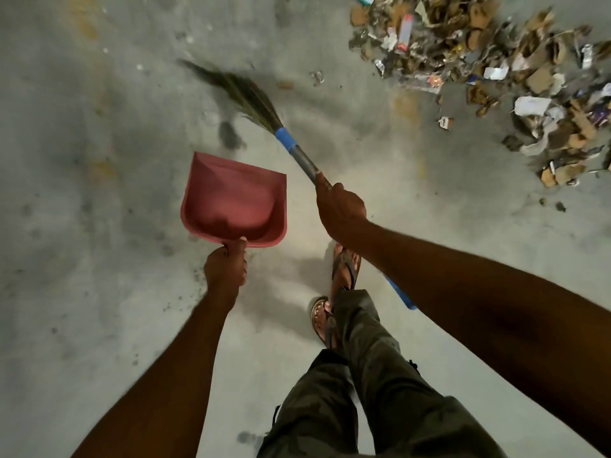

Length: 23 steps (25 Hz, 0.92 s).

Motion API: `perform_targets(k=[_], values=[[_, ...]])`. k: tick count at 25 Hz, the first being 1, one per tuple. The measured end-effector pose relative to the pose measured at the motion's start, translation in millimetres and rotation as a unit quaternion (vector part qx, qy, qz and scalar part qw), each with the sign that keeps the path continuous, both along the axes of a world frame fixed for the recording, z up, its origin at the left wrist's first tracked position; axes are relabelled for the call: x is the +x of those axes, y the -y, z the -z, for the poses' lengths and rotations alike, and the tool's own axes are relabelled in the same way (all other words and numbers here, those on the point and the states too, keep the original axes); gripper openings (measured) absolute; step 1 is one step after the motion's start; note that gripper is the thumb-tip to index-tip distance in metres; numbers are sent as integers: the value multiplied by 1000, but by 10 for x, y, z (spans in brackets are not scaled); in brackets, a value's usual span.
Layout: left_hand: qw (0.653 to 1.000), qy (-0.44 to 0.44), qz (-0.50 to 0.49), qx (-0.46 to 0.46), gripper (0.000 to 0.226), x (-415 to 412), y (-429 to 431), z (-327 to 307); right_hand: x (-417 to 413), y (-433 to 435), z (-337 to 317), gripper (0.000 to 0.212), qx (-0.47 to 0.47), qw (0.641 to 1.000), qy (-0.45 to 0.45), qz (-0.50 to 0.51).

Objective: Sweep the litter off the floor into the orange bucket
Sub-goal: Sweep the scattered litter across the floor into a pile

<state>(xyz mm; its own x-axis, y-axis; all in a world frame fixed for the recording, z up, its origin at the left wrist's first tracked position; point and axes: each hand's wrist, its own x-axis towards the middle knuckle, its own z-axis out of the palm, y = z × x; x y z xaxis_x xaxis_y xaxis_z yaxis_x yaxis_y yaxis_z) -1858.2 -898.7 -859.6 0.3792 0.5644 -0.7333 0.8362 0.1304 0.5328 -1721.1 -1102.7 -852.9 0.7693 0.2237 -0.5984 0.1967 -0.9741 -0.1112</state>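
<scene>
My left hand (226,267) grips the handle of a red dustpan (234,200), held above the floor with its mouth pointing away from me; the pan looks empty. My right hand (340,206) is closed around the grey shaft of a grass broom (254,97) with a blue collar; its bristles point up and to the left, blurred. A big heap of litter (489,67), made of cardboard scraps, paper and wrappers, lies on the floor at the upper right, apart from the broom. The orange bucket is not in view.
The grey concrete floor (99,127) is stained and dusty, with small crumbs near my left hand. My feet in sandals (344,269) and dark trouser legs stand at the bottom centre. A few stray scraps (315,77) lie between the broom and the heap.
</scene>
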Motion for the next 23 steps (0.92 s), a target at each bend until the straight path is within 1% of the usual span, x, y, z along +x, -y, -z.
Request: perform_targets(k=[2,4,5,8,10,11,12,13,14,16,19,21,23], values=[[1000,-1,-9,-5,34,174,-4,53,321,-47,220,66,1,997,-58,58],[1000,-1,-10,1,35,387,7,87,608,44,327,63,59,979,-109,160],[1000,-1,-6,-2,36,532,34,88,727,146,359,60,81,967,-113,212],[1000,5,6,-21,35,957,159,44,1041,556,310,45,119,932,-75,333],[999,20,7,-25,36,1215,227,-5,1224,852,209,39,148,896,-42,416],[999,26,13,-28,36,1321,258,-39,1256,964,132,36,170,878,-22,447],[999,33,19,-31,36,1416,278,-67,1253,1030,42,35,186,868,-4,461],[998,38,26,-34,35,1496,294,-90,1216,1057,-52,38,190,871,11,452],[998,41,30,-35,35,1545,299,-113,1129,1036,-140,44,181,886,20,427],[998,46,35,-30,37,1614,265,-166,932,837,-303,61,147,924,27,351],[998,37,42,-19,37,1648,126,-233,765,313,-431,75,91,972,4,216],[999,23,47,-6,36,1659,-31,-242,839,-46,-360,82,59,989,-23,136],[998,10,57,11,36,1691,-229,-181,1078,-283,-136,80,36,993,-61,98]])
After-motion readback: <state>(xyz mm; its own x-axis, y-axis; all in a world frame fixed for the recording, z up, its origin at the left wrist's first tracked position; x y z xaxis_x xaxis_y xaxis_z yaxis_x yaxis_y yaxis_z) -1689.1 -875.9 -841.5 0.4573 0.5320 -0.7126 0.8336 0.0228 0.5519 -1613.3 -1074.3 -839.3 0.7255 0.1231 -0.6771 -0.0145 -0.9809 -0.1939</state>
